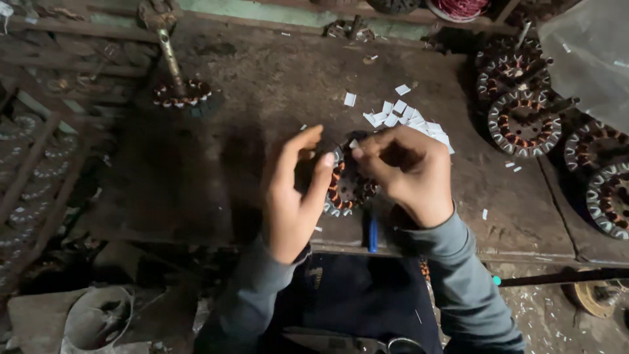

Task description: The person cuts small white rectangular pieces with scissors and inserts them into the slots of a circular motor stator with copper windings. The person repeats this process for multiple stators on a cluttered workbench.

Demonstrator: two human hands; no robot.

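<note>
While both hands meet over the near edge of the counter (196, 164), the item between them is a round motor stator (347, 187), its copper windings and pale slot teeth showing in the gap between the palms.

Position: the stator sits upright or slightly tilted at the counter's near edge, directly between the two hands; its flat face turns roughly toward the camera, so its axis runs near-to-far and upward rather than left-to-right.

Left hand (291, 196): on the left side of the stator, fingers (321, 170) curved around its rim, thumb tip pressing at the top left of the ring. Grasping the stator's edge.

Right hand (409, 174): on the right and slightly farther side, fingers bunched in a pinch over the stator's upper rim, apparently gripping a small white paper slip (354, 143); the slip is mostly hidden, so its hold cannot be told for sure. This hand's fingertips are the nearer to the slots at the top of the ring.

Adjacent stock: a loose heap of white paper slips (406, 118) just beyond the right hand; a blue-handled tool (372, 235) at the near edge below the stator; a stator on a shaft (182, 92) far left; several finished stators (524, 121) stacked at far right.
</note>
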